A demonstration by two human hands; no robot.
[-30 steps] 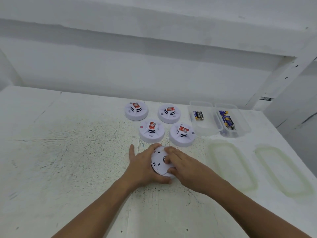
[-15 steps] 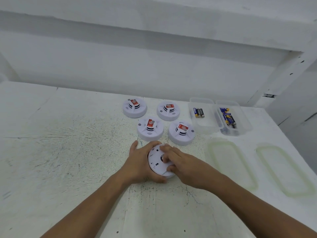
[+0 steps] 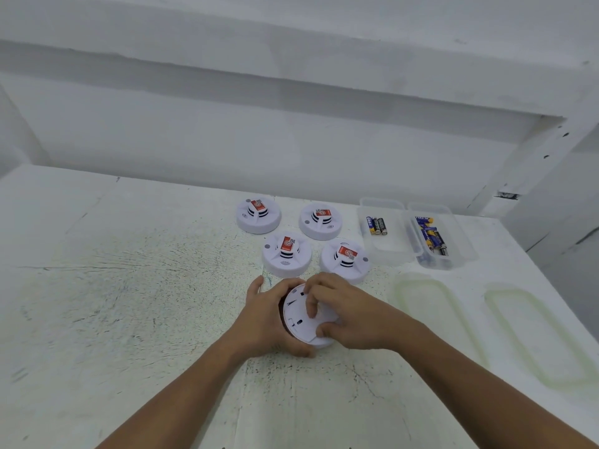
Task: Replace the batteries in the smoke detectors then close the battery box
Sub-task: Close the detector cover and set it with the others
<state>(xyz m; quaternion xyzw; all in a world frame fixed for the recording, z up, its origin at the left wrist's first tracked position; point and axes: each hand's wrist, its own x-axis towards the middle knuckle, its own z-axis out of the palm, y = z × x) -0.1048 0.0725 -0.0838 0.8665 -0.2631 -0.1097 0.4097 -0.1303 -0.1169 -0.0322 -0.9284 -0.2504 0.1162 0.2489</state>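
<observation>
A white smoke detector lies with its back towards me, tilted up off the table. My left hand grips its left rim. My right hand curls over its back plate, fingertips and thumb pinching it. Several more white detectors with red labels stand behind: two near ones and two farther ones. Two clear battery boxes stand open at the right: one holds a few batteries, the other holds several.
Two translucent box lids lie flat on the white table, one right of my hands and one farther right. A white wall rises behind the table. The table's right edge runs past the lids.
The detector in my hands has tilted up on its left edge, back plate facing me. My right fingers have curled tighter over the back plate. The camera has dipped slightly.
</observation>
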